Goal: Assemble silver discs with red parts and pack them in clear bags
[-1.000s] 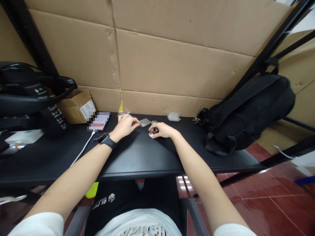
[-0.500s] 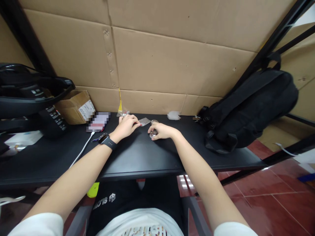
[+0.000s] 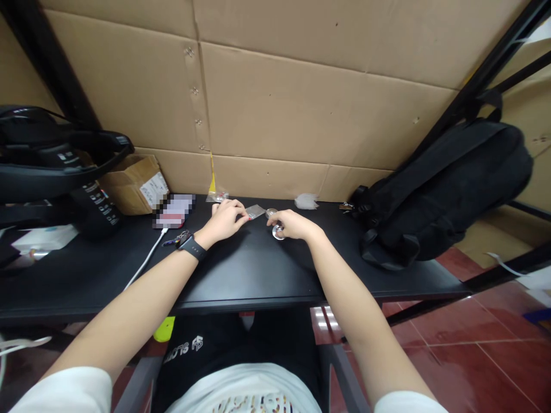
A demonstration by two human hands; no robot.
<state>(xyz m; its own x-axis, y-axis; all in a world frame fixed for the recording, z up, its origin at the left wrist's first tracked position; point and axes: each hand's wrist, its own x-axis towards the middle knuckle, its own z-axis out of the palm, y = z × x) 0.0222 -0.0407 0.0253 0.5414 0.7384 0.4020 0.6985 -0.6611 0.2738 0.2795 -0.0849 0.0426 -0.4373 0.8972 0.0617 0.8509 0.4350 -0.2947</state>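
Observation:
My left hand (image 3: 226, 221) rests over the black tabletop, fingers curled, its thumb and fingertips pinched at the near-left end of a small clear plastic bag (image 3: 257, 211). Something small and red shows at those fingertips. To the right, my right hand (image 3: 289, 224) has its thumb and fingers closed on a small, round, shiny disc (image 3: 278, 233), tilted and catching the light. Just behind those fingers is a second small round item (image 3: 270, 213), clear or silvery and partly covered. Whether the two round pieces are joined, I cannot tell.
Behind the left hand lies another clear packet (image 3: 217, 197). A phone (image 3: 174, 210) with a white cable, keys (image 3: 178, 238) and a cardboard box (image 3: 136, 184) are at left. Crumpled white plastic (image 3: 306, 201) and a black backpack (image 3: 447, 189) are at right. Cardboard (image 3: 275, 115) walls the back.
My right hand has shifted slightly right with the round disc, which now shows a brighter face. My left hand stays at the bag. The whole view has moved a little.

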